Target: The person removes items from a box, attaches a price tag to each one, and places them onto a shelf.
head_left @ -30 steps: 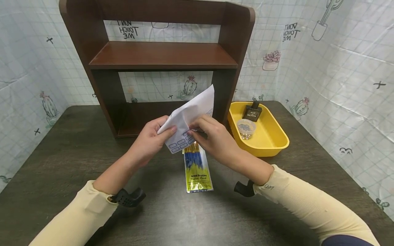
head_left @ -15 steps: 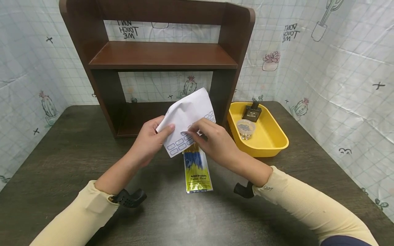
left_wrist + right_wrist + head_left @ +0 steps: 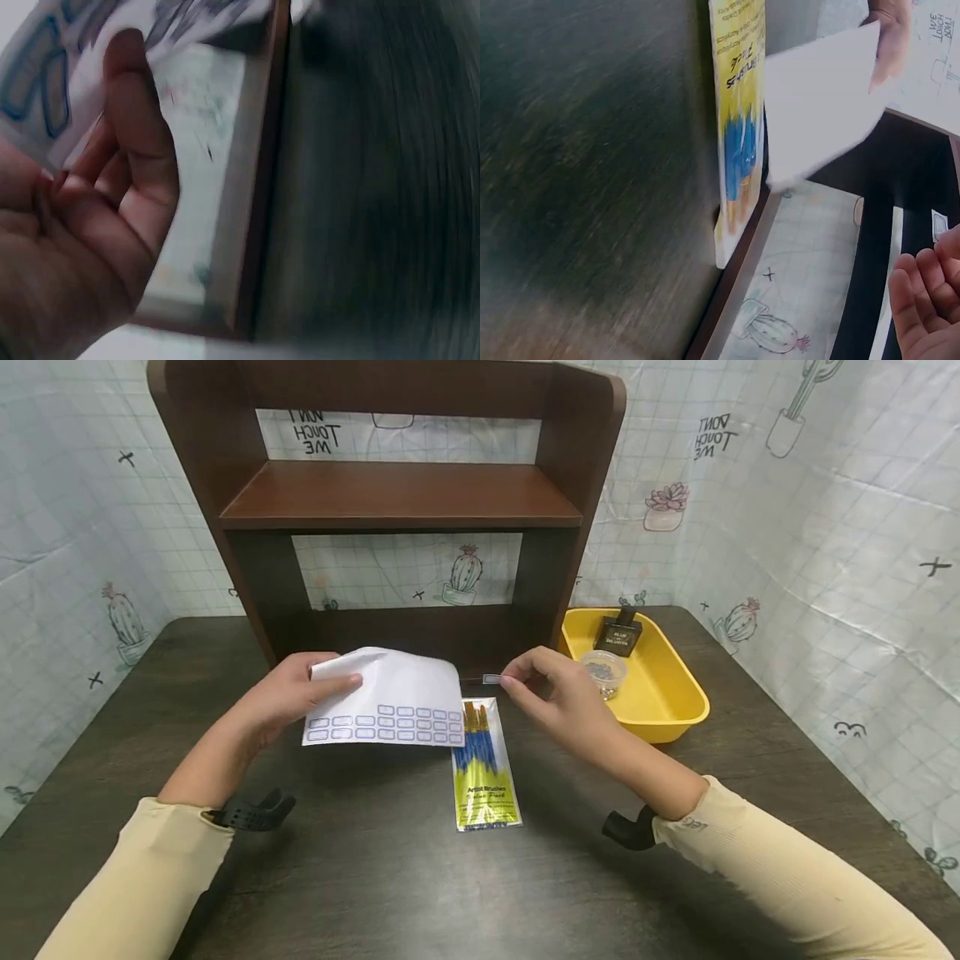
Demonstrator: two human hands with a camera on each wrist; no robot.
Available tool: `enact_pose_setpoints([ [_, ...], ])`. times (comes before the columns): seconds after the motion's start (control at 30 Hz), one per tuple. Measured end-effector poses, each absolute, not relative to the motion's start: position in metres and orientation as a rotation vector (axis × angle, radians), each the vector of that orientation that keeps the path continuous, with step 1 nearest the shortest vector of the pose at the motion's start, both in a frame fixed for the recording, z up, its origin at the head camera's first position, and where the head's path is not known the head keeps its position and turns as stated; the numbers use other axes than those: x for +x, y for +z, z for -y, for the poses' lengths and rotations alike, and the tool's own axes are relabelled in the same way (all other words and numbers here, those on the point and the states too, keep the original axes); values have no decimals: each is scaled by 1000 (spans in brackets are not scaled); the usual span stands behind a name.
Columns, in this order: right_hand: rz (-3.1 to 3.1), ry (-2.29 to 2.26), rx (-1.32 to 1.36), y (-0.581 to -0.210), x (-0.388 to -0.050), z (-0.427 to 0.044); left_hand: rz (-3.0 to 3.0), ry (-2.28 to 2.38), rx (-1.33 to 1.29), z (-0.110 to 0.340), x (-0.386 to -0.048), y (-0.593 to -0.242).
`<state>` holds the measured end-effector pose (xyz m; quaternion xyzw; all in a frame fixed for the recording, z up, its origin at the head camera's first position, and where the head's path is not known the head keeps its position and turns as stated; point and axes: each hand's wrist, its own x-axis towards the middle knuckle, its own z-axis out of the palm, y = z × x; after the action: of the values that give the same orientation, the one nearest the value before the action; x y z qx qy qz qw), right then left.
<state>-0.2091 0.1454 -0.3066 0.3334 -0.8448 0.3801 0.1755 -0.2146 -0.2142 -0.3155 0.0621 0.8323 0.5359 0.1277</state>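
My left hand (image 3: pixel 288 697) pinches the left side of a white sticker sheet (image 3: pixel 408 689), thumb on top, above the table. Rows of small blue-bordered labels run along the sheet's near edge. One small blue-bordered label (image 3: pixel 491 679) sticks out from the thumb and fingertip of my right hand (image 3: pixel 551 689), apart from the sheet. In the right wrist view the label (image 3: pixel 939 223) shows at the fingertips. A pack of artist brushes (image 3: pixel 486 777) lies flat on the table between the hands, its upper left edge partly under the sheet in the head view. The left wrist view is blurred.
A dark brown wooden shelf (image 3: pixel 401 493) stands at the back of the table (image 3: pixel 420 893). To the right, behind my right hand, is a yellow tray (image 3: pixel 660 685) with a dark bottle (image 3: pixel 618 633) and a small clear tub (image 3: pixel 602 670) in it.
The label has come off the sheet and is in my right hand, which has moved slightly right. My left hand has carried the sheet left and tilted it flatter.
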Motion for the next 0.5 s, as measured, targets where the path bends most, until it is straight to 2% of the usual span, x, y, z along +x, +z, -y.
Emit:
enact_pose_setpoints([
  [0.23, 2473, 1147, 846, -310, -211, -157, -2392, 1211, 28, 252, -222, -340],
  [0.5, 2575, 1190, 824, -310, -210, -162, -2791, 518, 8, 241, -215, -345],
])
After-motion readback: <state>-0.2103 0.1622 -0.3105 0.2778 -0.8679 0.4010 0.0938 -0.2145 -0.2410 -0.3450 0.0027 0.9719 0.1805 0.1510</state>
